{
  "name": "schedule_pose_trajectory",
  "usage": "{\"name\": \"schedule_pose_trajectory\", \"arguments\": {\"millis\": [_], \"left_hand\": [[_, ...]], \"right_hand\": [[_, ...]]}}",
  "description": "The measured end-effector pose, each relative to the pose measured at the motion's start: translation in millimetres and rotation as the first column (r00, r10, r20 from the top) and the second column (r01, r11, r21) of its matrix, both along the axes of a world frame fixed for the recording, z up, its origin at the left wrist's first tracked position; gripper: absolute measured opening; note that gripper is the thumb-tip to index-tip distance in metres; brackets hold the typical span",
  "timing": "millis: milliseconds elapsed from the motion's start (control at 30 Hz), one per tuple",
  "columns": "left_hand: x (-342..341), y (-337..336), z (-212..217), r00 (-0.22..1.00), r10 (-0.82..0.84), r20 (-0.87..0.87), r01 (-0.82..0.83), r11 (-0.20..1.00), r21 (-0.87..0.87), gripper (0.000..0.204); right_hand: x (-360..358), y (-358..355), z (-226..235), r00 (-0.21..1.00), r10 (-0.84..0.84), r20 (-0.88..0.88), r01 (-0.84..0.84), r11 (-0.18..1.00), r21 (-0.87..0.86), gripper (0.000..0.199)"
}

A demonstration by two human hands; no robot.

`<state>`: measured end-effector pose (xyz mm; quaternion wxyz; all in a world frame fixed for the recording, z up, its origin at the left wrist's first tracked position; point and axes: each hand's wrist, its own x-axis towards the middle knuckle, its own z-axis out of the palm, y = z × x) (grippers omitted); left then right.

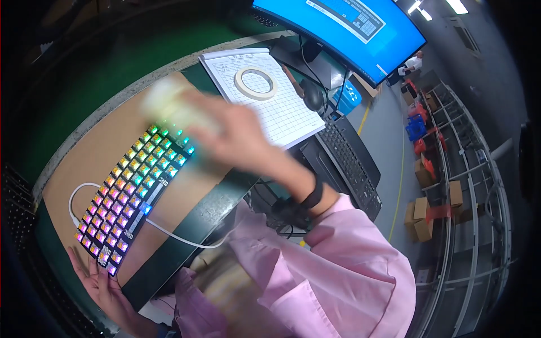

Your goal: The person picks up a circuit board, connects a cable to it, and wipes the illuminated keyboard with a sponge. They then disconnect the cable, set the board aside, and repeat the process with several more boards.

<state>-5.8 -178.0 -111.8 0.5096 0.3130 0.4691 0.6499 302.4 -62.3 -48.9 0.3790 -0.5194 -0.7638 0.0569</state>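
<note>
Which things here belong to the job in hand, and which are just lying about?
In use, it seems:
Lit keyboard, left hand at its near end
Pale thing, too blurred to name, in the right hand
White cable, running to the lit keyboard

Apparently just lying about:
Tape roll, on the papers
Mouse
Black keyboard

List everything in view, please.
Backlit keyboard: one, multicoloured, on board
Board: one, brown, on bench
Bench: one, green, underneath
Cable: count unclear, white, on board
Tape roll: one, cream, on pad
Paper pad: one, white, top
Mouse: one, black, beside pad
Monitor: one, blue, top
Desktop keyboard: one, black, below mouse
Boxes: several, brown, right
Rack: one, grey, right
Blurred object: one, pale, above board
Right hand: one, holding object
Left hand: one, lower left
Shirt: one, pink, bottom
</note>
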Motion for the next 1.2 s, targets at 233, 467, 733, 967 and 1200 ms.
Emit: {"name": "schedule_pose_trajectory", "arguments": {"millis": [233,467,733,967,1200], "left_hand": [[-8,-5,-12,0.985,0.095,0.146,-0.095,0.995,-0.012,0.068],[-5,-3,-7,0.999,0.033,-0.009,-0.033,0.999,-0.001,0.069],[-8,-1,1,0.999,0.042,-0.033,-0.043,0.999,-0.027,0.070],[0,0,4,0.997,0.050,0.053,-0.049,0.998,-0.031,0.071],[-5,-1,6,0.999,0.035,0.024,-0.034,0.998,-0.051,0.071]], "right_hand": [[-169,-14,-16,0.740,0.668,-0.072,-0.667,0.744,0.042,0.040],[-24,64,-16,0.953,0.151,0.261,-0.059,0.942,-0.331,0.048],[33,6,-20,0.961,0.274,0.029,-0.272,0.960,-0.058,0.046],[129,37,-36,0.930,-0.310,0.197,0.328,0.942,-0.066,0.036],[141,64,-15,0.741,-0.299,0.601,0.237,0.954,0.182,0.047]]}}
